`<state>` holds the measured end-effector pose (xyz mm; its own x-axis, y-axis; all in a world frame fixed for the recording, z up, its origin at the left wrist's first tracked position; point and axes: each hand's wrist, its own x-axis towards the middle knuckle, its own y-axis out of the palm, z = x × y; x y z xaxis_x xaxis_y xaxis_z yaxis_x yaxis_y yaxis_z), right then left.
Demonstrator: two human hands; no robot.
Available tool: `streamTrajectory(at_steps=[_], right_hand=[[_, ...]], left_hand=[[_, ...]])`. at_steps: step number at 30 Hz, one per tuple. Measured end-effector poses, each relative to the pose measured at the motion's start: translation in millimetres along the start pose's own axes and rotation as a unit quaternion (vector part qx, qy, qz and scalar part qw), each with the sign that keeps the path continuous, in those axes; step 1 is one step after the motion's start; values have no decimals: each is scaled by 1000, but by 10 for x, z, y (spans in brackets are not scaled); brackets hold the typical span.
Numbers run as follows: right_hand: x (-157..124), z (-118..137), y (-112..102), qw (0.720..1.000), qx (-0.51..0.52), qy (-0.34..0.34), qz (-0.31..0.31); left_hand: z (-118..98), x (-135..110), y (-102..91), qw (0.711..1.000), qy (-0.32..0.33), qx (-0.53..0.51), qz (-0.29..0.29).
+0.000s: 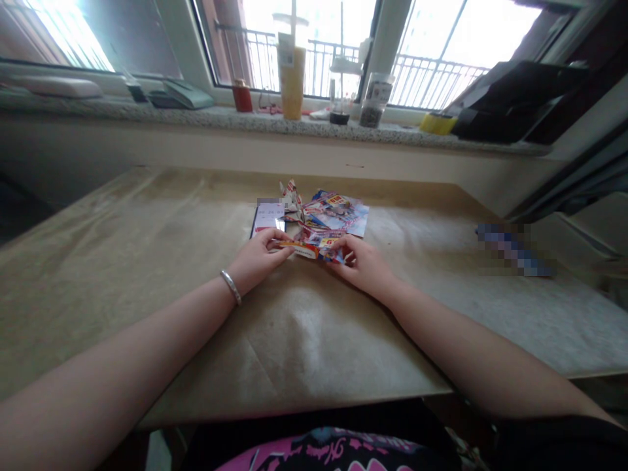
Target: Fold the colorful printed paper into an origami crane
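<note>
Both of my hands hold a folded strip of colourful printed paper (307,250) just above the table. My left hand (262,252), with a silver bangle on its wrist, pinches the strip's left end between thumb and fingers. At the right end, the thumb and fingers of my right hand (363,261) are closed on the paper. Behind the strip lie several printed flyer sheets (338,209), overlapping one another. A crumpled or folded paper piece (293,196) stands up at their left. Beside it, near my left hand, is a phone (269,212) with a lit screen.
A glossy beige cover spreads over the table (147,261). A blurred flat item (513,250) lies at its right side. On the stone windowsill (314,124) stand a tall yellow-filled container (292,78), a red jar (242,96), a clear jar (375,101) and a black object (510,101).
</note>
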<state>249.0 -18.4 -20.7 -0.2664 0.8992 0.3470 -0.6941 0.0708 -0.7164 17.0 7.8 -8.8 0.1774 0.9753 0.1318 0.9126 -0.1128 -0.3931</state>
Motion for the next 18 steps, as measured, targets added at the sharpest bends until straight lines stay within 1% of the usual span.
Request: streamTrajectory(at_steps=[5,9,12,14,18], right_hand=[[-16,63,-21,1000,-14,9,-22],[-36,122,-33,999,-46,-9,-17],[-38,121,-27,998,-57,-24,-15],[-30,96,-15,998,-51,-7,-26],[2,14,9,996,-18,72,-43]], left_hand=[[49,15,0,1000,7,1,16],[-4,-6,-5,1000,5,-4,29],[-55,-24,-4,1000,0,1,15],[-70,-30,0,1000,-6,2,8],[-56,-36,9,1000,-12,1,22]])
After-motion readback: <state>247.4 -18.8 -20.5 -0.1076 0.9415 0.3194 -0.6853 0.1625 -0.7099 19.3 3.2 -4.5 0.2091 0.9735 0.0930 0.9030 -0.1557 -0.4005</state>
